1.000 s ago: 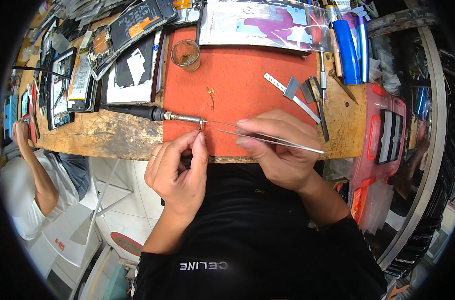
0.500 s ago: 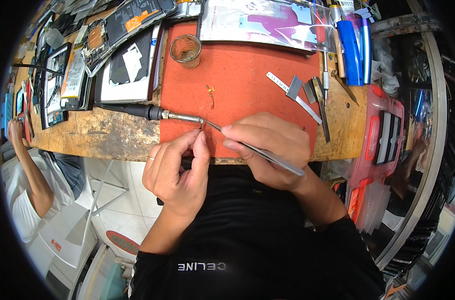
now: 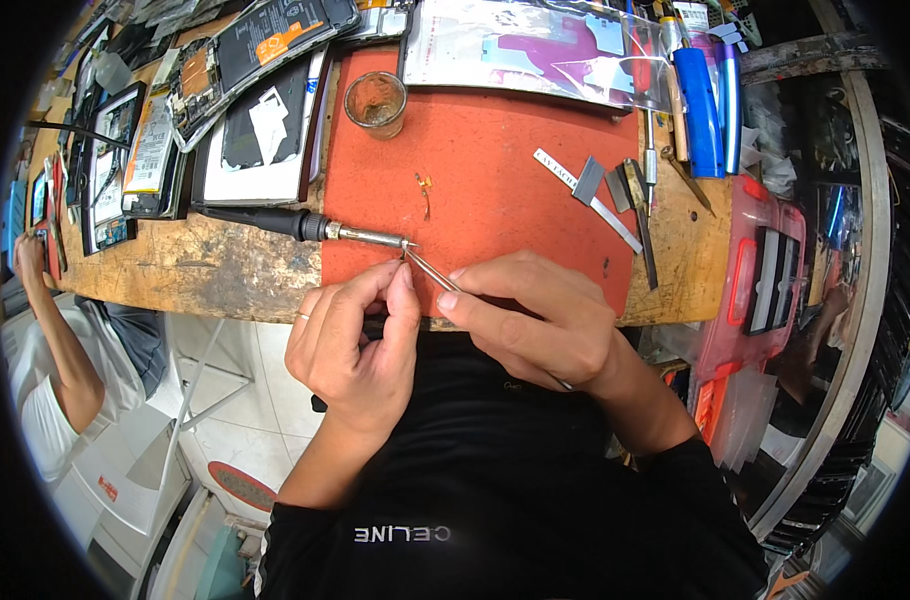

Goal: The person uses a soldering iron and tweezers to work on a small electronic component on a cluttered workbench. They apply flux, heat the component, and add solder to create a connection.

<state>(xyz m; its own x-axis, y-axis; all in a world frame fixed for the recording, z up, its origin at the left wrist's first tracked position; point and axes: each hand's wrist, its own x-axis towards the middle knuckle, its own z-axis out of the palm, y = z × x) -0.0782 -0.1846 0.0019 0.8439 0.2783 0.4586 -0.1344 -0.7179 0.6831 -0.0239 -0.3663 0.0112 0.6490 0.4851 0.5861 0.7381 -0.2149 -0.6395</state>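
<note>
My left hand (image 3: pixel 355 335) pinches a tiny part (image 3: pixel 404 256) between thumb and forefinger; it is too small to name. My right hand (image 3: pixel 545 320) grips metal tweezers (image 3: pixel 430 270) with thumb and fingers, and their points reach the tiny part at my left fingertips. Just beyond lies a soldering iron (image 3: pixel 275 221) with a black handle, its metal tip (image 3: pixel 411 244) pointing right, very close to the tweezers' points. Whether they touch I cannot tell. A small gold-coloured flex piece (image 3: pixel 424 195) rests on the red mat (image 3: pixel 495 150) farther off.
A small glass cup (image 3: pixel 377 108) stands at the mat's back left. Opened phones (image 3: pixel 275 45) are piled at the left. Blades (image 3: pixel 636 205) and a blue tube-like object (image 3: pixel 699 110) lie at the right, near a pink case (image 3: pixel 765 255). Another person's arm (image 3: pixel 65 340) shows far left.
My right hand has turned the tweezers to a steeper slant. Their points have shifted from beside the iron's tip toward the tiny part. My left hand has stayed nearly still.
</note>
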